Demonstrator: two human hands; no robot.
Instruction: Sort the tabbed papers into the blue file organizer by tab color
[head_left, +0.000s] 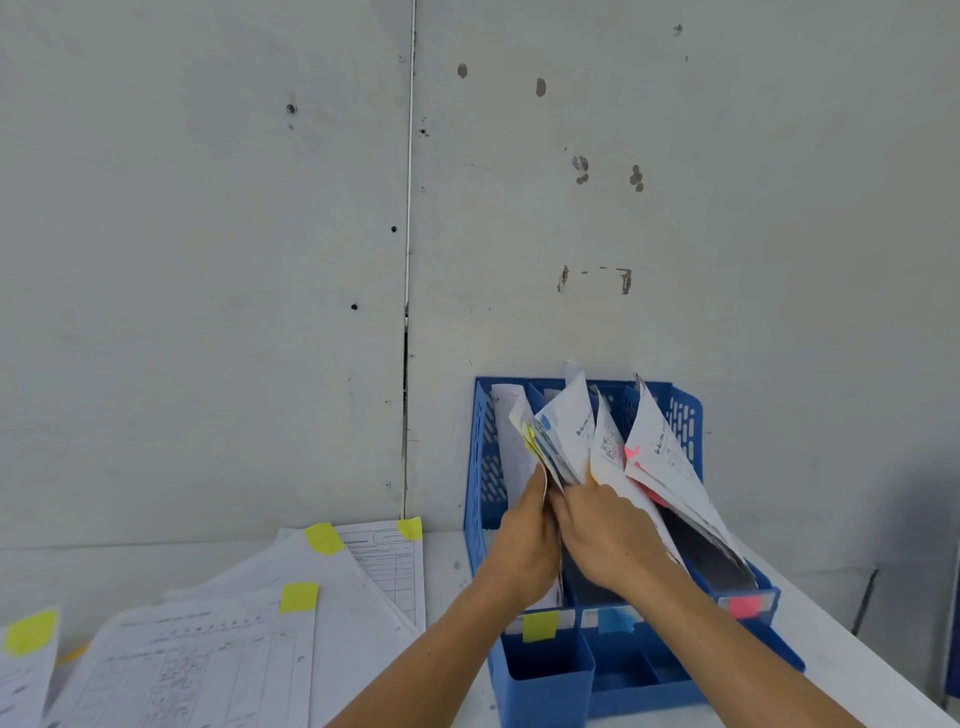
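The tabbed papers (571, 431) are thin, light and floppy. They fan and sag out of the blue file organizer (480, 467), which stands at the back right of the surface (841, 670), against the wall. Single sheets will likely bend or slip, so a pinch low on a sheaf, near its supported bottom edge, looks the safest hold. Both forearms reach forward and converge over the organizer's front. The left hand (524, 540) grips the papers with yellow tabs at the left compartment. The right hand (608, 535), just beside it, curls its fingers into the blue-tabbed ones in the middle. More loose sheets (208, 670) with yellow tabs lie spread over the surface's front left — neither hand touches them.
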